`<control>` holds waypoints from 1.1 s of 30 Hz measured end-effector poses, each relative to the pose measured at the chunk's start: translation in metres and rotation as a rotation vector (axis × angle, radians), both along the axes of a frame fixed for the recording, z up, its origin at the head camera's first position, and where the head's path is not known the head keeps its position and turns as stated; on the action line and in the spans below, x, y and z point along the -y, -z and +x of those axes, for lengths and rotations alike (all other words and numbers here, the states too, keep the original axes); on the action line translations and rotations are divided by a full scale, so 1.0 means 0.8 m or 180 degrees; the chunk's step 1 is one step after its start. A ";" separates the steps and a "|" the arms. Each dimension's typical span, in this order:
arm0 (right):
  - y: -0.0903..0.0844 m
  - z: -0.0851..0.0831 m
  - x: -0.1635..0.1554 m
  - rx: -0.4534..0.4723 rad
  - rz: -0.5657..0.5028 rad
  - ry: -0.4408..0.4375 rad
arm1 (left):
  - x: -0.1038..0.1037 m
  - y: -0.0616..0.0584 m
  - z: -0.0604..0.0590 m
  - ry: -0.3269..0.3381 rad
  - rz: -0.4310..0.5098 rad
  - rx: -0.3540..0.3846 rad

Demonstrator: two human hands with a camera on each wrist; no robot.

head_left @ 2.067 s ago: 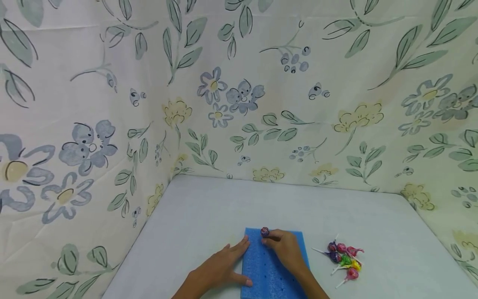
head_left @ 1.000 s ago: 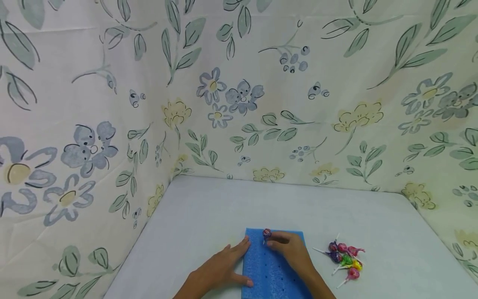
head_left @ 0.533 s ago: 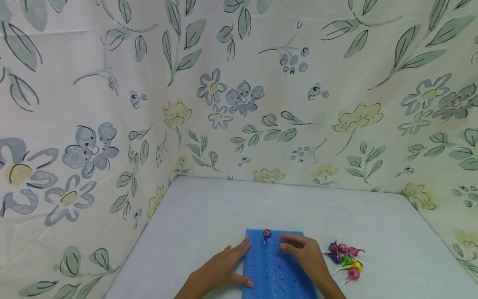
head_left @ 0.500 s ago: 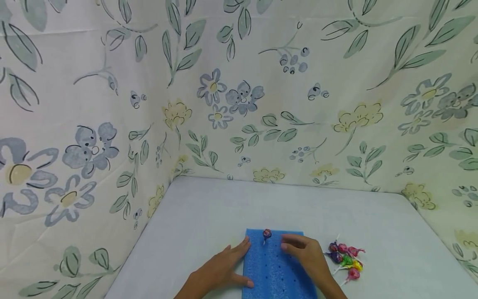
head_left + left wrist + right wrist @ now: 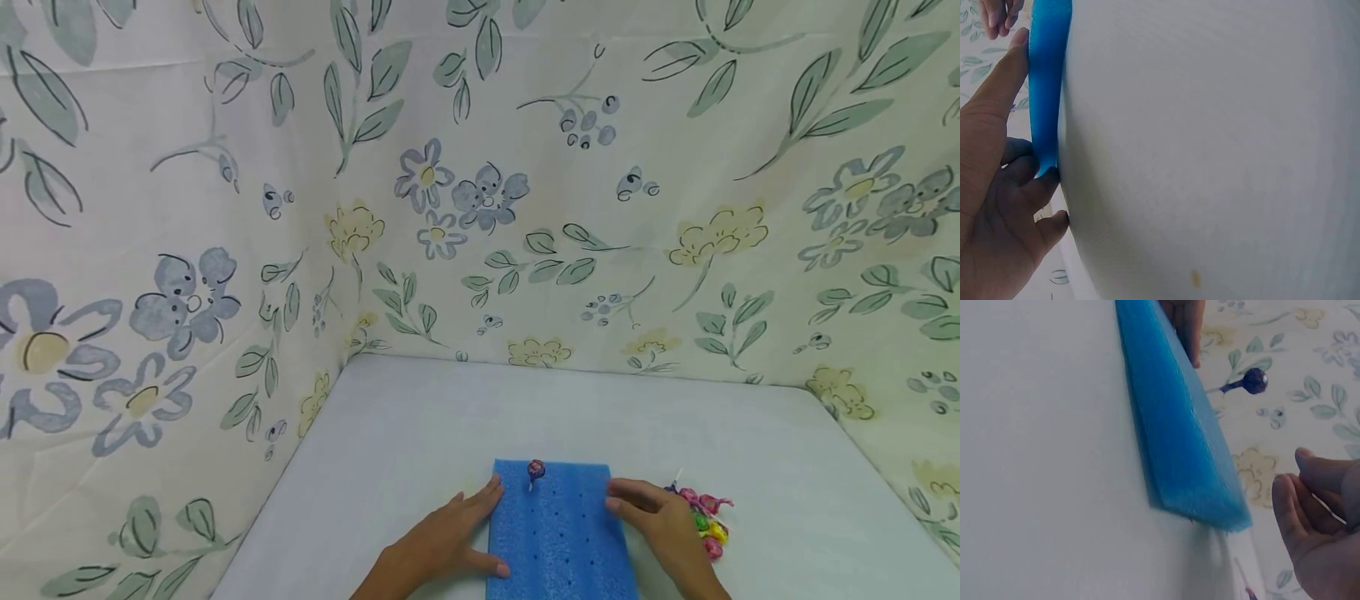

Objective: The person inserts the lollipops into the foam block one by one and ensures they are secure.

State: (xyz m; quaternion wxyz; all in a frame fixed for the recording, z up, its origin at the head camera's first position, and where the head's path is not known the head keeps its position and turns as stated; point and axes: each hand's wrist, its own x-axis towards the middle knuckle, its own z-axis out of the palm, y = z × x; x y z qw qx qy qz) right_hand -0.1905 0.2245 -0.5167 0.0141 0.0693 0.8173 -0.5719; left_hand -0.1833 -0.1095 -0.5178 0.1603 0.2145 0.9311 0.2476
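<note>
The left hand [image 5: 452, 537] lies spread against the foam block [image 5: 551, 546]; right of the block, the empty, loosely curved right hand [image 5: 654, 518] partly hides piled lollipops [image 5: 702, 522].

I log the foam block [image 5: 555, 518] as bright blue, dotted with rows of small dark holes. Lollipop [image 5: 536, 469]: wrapper mottled red and dark purple, stick white. In the candy heap [image 5: 701, 522] I note pink, green, yellow, dark purple. Table [image 5: 420, 417]: plain whitish. Cloth [image 5: 480, 308]: off-white, printed with dark-outlined green leaves, blue-grey flowers, pale yellow blooms.
</note>
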 end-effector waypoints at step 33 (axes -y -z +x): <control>-0.009 0.036 -0.125 0.0715 0.0332 0.0567 | 0.001 0.004 -0.001 0.0025 0.0018 -0.0048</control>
